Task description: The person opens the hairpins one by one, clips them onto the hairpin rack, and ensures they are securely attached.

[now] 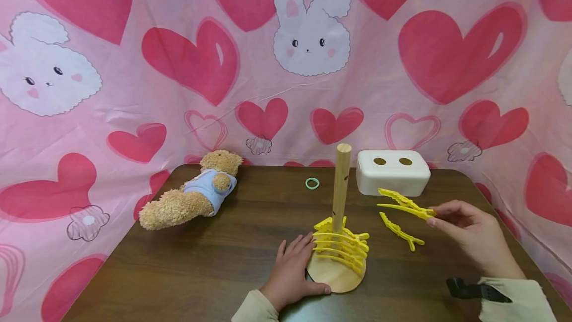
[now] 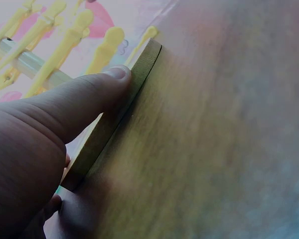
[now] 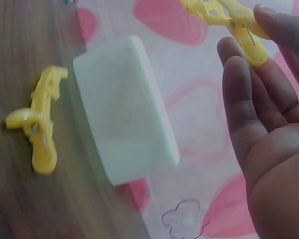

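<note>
My right hand [image 1: 475, 232] pinches the tail end of a yellow alligator hair clip [image 1: 404, 204] between thumb and fingers. Its two long arms are spread apart, pointing left toward the post. Below it, a second yellow hair clip lies on the table, also seen in the right wrist view as a loose clip [image 3: 41, 119]. Several more clips [image 1: 341, 245] are stacked around the foot of an upright wooden stand [image 1: 341, 183]. My left hand [image 1: 290, 272] holds the stand's round base, its thumb [image 2: 97, 87] at the near rim and its fingers along the left side.
A white box [image 1: 393, 180] with two round holes stands at the back right. A green ring [image 1: 312, 183] lies behind the stand. At the left lies a teddy bear [image 1: 196, 193] in a blue shirt. A pink heart-patterned cloth hangs behind the brown table [image 1: 214, 267].
</note>
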Demonstrator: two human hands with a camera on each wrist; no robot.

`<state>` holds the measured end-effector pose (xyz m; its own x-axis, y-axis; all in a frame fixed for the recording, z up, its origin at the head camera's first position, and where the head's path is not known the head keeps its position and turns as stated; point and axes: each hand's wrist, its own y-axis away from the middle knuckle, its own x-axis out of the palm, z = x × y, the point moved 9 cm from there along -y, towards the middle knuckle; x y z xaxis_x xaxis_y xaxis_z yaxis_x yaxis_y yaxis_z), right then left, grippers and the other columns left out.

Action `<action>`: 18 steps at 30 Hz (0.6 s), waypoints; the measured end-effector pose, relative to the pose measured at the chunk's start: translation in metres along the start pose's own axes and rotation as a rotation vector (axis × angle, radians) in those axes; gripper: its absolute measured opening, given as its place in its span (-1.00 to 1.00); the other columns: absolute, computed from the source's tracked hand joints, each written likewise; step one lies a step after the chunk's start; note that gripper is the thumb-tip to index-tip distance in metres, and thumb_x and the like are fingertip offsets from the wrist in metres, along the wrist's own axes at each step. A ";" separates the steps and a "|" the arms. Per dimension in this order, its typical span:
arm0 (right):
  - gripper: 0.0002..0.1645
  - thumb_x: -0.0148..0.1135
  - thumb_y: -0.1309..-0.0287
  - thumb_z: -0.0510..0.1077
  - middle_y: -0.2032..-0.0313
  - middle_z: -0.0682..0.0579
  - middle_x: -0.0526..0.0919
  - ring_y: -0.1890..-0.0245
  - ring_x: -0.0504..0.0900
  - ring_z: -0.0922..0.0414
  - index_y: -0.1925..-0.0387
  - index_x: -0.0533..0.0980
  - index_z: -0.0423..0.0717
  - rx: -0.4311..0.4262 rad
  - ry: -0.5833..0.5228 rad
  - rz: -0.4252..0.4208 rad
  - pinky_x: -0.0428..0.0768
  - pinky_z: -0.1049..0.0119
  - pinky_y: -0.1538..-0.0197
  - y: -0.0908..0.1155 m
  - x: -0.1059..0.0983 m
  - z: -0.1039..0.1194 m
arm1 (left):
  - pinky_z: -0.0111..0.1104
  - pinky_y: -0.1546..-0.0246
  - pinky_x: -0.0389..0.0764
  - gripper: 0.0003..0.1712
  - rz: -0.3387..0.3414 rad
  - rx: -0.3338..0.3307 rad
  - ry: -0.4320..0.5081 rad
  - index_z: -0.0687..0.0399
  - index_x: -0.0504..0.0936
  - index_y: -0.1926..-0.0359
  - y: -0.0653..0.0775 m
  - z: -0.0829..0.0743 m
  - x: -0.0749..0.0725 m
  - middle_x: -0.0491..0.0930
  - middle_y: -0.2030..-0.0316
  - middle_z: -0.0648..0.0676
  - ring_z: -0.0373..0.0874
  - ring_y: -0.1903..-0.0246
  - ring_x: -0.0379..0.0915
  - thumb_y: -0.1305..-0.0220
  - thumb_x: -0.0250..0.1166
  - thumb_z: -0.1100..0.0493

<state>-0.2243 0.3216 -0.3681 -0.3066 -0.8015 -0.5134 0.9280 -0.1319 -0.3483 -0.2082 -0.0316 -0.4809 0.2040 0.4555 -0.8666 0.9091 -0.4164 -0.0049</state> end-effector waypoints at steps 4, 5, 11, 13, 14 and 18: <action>-0.75 0.51 -0.09 -0.22 0.34 0.31 0.70 0.46 0.63 0.23 0.19 0.65 -0.20 -0.011 -0.025 -0.001 0.62 0.46 0.41 0.002 0.002 0.013 | 0.23 -0.41 -0.06 0.18 0.000 0.000 -0.002 0.06 0.41 -0.42 0.000 0.000 0.000 0.21 -0.50 -0.01 0.05 -0.49 0.06 0.09 0.42 -0.53; -0.75 0.50 -0.09 -0.23 0.33 0.29 0.70 0.45 0.63 0.23 0.19 0.65 -0.21 -0.012 -0.035 0.001 0.62 0.46 0.41 0.003 0.003 0.016 | 0.23 -0.41 -0.06 0.18 0.000 0.000 -0.001 0.07 0.41 -0.42 0.000 0.000 0.000 0.21 -0.50 -0.01 0.05 -0.49 0.06 0.09 0.43 -0.52; -0.76 0.48 -0.06 -0.35 0.28 0.22 0.71 0.39 0.63 0.23 0.20 0.64 -0.26 -0.047 -0.109 0.038 0.64 0.46 0.37 0.006 0.012 0.030 | 0.23 -0.41 -0.06 0.17 -0.002 0.003 0.007 0.07 0.41 -0.42 0.001 -0.001 -0.001 0.21 -0.50 -0.01 0.05 -0.49 0.06 0.09 0.43 -0.51; -0.76 0.47 -0.04 -0.40 0.27 0.20 0.72 0.38 0.66 0.23 0.21 0.63 -0.28 -0.069 -0.143 0.059 0.65 0.44 0.36 0.008 0.017 0.037 | 0.23 -0.42 -0.06 0.17 -0.001 0.004 0.006 0.08 0.41 -0.41 0.001 -0.001 -0.001 0.21 -0.50 -0.01 0.05 -0.49 0.06 0.09 0.43 -0.51; -0.76 0.46 -0.03 -0.42 0.26 0.18 0.72 0.38 0.67 0.22 0.23 0.63 -0.29 -0.084 -0.164 0.069 0.67 0.42 0.36 0.009 0.019 0.040 | 0.22 -0.42 -0.06 0.17 0.000 0.003 0.006 0.08 0.41 -0.42 0.001 -0.001 -0.001 0.21 -0.50 -0.01 0.05 -0.49 0.06 0.09 0.44 -0.51; -0.75 0.44 0.00 -0.50 0.24 0.08 0.72 0.37 0.71 0.18 0.26 0.61 -0.31 -0.132 -0.237 0.113 0.69 0.34 0.38 0.013 0.028 0.056 | 0.23 -0.42 -0.06 0.17 -0.003 0.006 0.004 0.08 0.41 -0.42 0.001 -0.002 -0.002 0.21 -0.50 -0.01 0.05 -0.49 0.06 0.09 0.44 -0.51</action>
<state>-0.2089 0.2650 -0.3434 -0.1302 -0.9226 -0.3631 0.9132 0.0311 -0.4064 -0.2075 -0.0313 -0.4786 0.2024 0.4598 -0.8646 0.9076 -0.4197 -0.0108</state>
